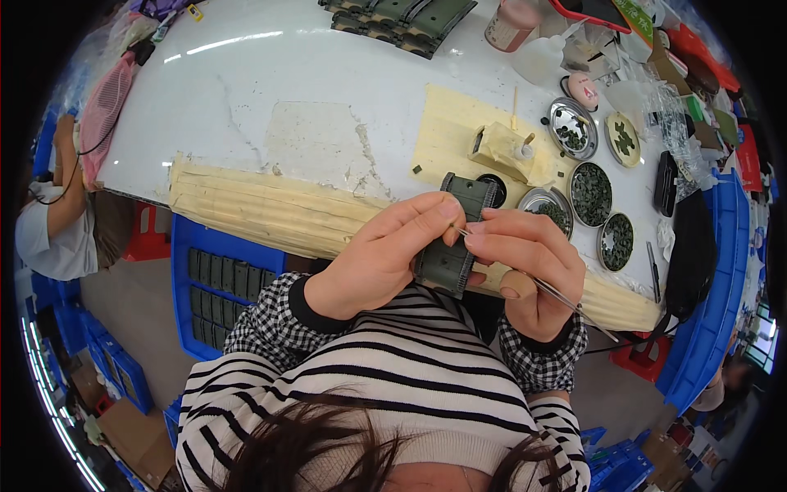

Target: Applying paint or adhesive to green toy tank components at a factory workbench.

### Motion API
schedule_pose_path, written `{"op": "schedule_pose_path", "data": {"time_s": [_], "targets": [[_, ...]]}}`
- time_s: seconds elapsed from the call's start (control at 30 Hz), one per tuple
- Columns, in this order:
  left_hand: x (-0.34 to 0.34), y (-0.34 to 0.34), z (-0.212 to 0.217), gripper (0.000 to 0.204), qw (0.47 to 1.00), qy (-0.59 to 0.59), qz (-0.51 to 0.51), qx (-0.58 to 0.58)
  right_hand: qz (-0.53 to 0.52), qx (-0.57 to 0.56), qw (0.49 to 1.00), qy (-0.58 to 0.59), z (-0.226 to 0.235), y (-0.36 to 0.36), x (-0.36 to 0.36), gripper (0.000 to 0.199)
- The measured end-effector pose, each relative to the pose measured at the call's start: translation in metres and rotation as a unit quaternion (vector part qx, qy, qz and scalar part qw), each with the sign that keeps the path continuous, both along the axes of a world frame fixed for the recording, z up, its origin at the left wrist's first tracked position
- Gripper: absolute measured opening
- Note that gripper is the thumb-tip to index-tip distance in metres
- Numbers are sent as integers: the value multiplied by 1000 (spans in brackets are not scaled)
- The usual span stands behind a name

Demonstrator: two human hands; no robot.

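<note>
Our left hand (373,258): we grip the dark green ribbed block (457,234) from its left side, thumb and fingers curled shut around it, thumb tip on its front face near the top.
Our right hand (525,266): fingers pressed together, pinching thin metal tweezers (557,295); the tips meet the block's right edge, just beside our left thumb.
Block: held above the table edge, between both hands, long axis running up and away from us, slightly tilted.
Key relation: the tweezers lie right of the block, their shaft slanting down and right past our wrist; the right hand works, the left steadies.
Table edge (270,209): wrapped in yellowish tape, just beyond the hands.
Round metal dishes (590,193): holding small dark parts, farther right.
Blue crate (225,279): below the table on our left, filled with more dark blocks.
</note>
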State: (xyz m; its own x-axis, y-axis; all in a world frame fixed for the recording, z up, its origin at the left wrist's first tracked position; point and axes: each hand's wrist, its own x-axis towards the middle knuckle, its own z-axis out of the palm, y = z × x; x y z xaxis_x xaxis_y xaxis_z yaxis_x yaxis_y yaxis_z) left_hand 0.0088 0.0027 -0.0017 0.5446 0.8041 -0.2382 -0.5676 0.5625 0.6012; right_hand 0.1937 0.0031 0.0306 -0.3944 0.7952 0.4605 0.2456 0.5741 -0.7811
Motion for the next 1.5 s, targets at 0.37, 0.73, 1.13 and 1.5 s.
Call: {"op": "schedule_pose_path", "data": {"time_s": [0.37,0.73,1.13,1.5], "targets": [[-1,-2,-7,26,999,30,4,29,15,55,998,-30,-4,3,0,28],[-14,3,2,65,990,6,136,39,-215,-86,973,11,-28,-1,20,21],[-17,2,-1,46,983,-73,150,-79,-214,-39,972,-86,-37,8,13,12],[-20,-2,8,45,986,2,167,-24,-212,-26,972,-101,-39,8,13,12]]}}
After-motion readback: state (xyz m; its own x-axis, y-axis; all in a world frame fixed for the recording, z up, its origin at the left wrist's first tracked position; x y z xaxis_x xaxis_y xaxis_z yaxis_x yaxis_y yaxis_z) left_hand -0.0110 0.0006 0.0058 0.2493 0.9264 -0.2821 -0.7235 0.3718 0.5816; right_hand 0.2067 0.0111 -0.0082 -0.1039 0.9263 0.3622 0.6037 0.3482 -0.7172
